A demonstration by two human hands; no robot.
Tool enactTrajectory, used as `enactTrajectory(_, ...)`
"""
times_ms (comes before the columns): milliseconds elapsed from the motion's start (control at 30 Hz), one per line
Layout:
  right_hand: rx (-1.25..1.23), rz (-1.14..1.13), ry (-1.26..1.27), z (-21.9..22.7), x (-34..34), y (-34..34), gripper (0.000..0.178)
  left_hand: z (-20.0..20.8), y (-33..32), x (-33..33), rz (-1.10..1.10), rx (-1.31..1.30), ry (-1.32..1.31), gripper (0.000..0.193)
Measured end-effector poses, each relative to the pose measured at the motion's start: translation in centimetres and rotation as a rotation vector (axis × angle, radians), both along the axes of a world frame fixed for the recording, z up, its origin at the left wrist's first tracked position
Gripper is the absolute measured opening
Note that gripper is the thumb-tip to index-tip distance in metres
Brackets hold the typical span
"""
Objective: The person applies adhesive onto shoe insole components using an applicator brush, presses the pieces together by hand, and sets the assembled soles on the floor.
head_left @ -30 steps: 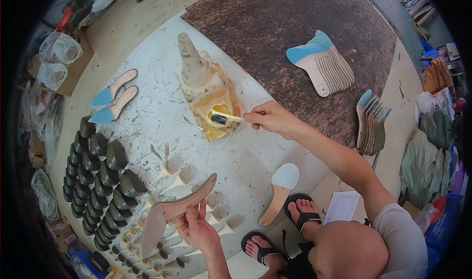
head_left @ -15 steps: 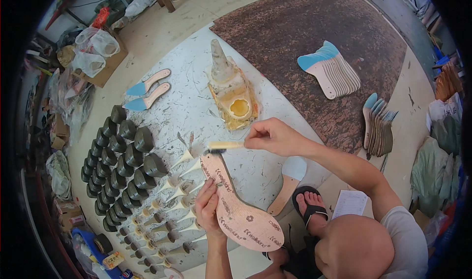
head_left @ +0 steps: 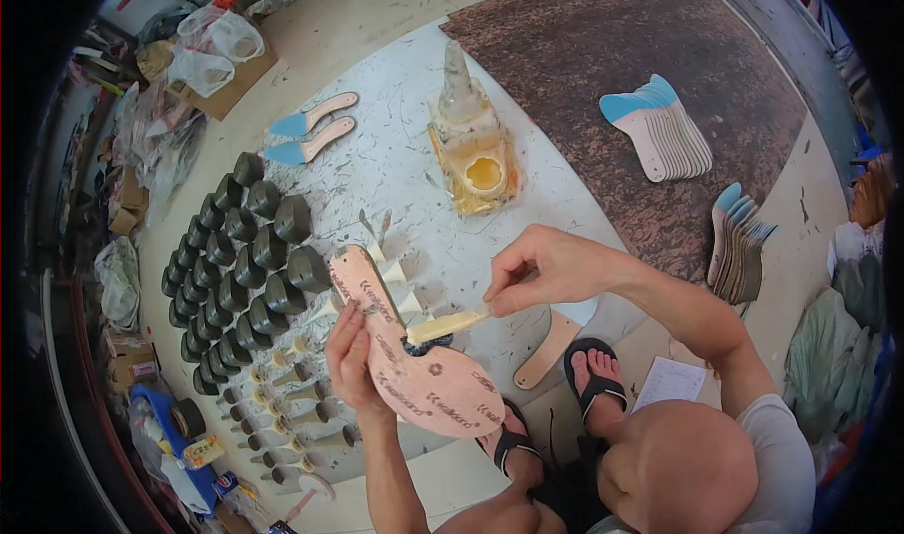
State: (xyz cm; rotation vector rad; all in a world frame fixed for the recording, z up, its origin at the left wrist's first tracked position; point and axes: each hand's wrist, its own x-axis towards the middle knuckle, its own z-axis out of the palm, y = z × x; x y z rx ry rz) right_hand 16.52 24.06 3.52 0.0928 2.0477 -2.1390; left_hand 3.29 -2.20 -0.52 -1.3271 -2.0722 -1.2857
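Note:
My left hand [head_left: 350,357] is closed around the edge of a pinkish-tan printed shoe insole [head_left: 428,393], raised above the white sheet. My right hand [head_left: 551,266] pinches the pale handle of a brush [head_left: 447,325]. The brush's dark bristles press against the insole's inner edge, at the waist. Beyond my hands stands a cloudy container [head_left: 480,131] with a cone-shaped top, smeared yellow; yellow liquid shows in its round opening. A second insole [head_left: 551,350] lies under my right wrist, partly hidden.
Rows of dark block heels [head_left: 231,294] and smaller pale and dark heels [head_left: 301,395] stand at the left. Two blue-ended insoles [head_left: 330,138] lie behind them. Blue-ended insole stacks [head_left: 673,143] and darker ones [head_left: 737,261] sit right, by a brown mat [head_left: 678,35]. My sandaled feet [head_left: 595,383] are near.
The insole has moved up and left in my left hand. My right hand has brought the brush down from the insole's narrow end to its waist. The whole view has shifted slightly.

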Motion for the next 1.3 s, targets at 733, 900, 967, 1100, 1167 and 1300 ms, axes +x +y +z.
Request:
enactTrajectory(733, 0.353, -0.185, 0.118, -0.7, -2.1, -0.9, 0.019, 1.2, 0.2, 1.5, 0.025, -0.024, -0.164, 0.030)
enactTrajectory(900, 0.403, -0.352, 0.136, -2.2, -4.5, 0.0, 0.020, 1.7, 0.7, 1.9, -0.076, 0.037, -0.139, 0.022)
enactTrajectory(967, 0.351, -0.334, 0.142, -2.2, -4.7, 0.6, 0.018, 1.6, 0.6, 1.6, -0.071, 0.017, -0.109, 0.022)
enactTrajectory(1100, 0.121, 0.017, 0.084, 0.1, -2.8, 1.2, 0.015, 1.1, 0.1, -0.2, -0.072, -0.017, -0.027, 0.022)
enactTrajectory(1167, 0.133, 0.097, 0.130, 1.4, -1.1, 1.3, 0.013, 0.6, 0.2, -0.8, -0.069, -0.029, 0.009, 0.023)
enactTrajectory(1300, 0.514, 0.106, 0.287, 3.1, 1.5, 1.5, 0.012, 0.2, 0.5, -0.9, 0.100, 0.001, -0.096, 0.026)
